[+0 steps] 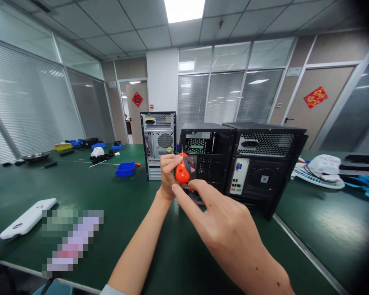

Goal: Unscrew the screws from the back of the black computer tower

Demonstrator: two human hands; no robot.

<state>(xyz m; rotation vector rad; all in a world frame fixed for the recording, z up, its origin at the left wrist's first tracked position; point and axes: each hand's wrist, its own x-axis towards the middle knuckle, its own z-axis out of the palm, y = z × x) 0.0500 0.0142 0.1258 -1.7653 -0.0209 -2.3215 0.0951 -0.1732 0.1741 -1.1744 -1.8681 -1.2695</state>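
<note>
My left hand (168,174) is wrapped round the red and black handle of a screwdriver (182,173). Its thin shaft points up and away from me, in front of an open black computer case (213,159). Just below the handle is my right hand (221,213), thumb and forefinger spread apart with nothing visible between them; its other fingers are hidden behind the hand. Whether a fingertip touches the handle I cannot tell. To the right stands a second black computer case (261,172), and to the left a grey computer case (160,139), both with their backs facing me.
On the green table (89,188), a blue tray (125,169) lies left of the cases. A white device (29,218) and a pixelated object (75,241) lie at front left. A metal bowl (35,156) is farther back. A white basket (318,176) stands on the right.
</note>
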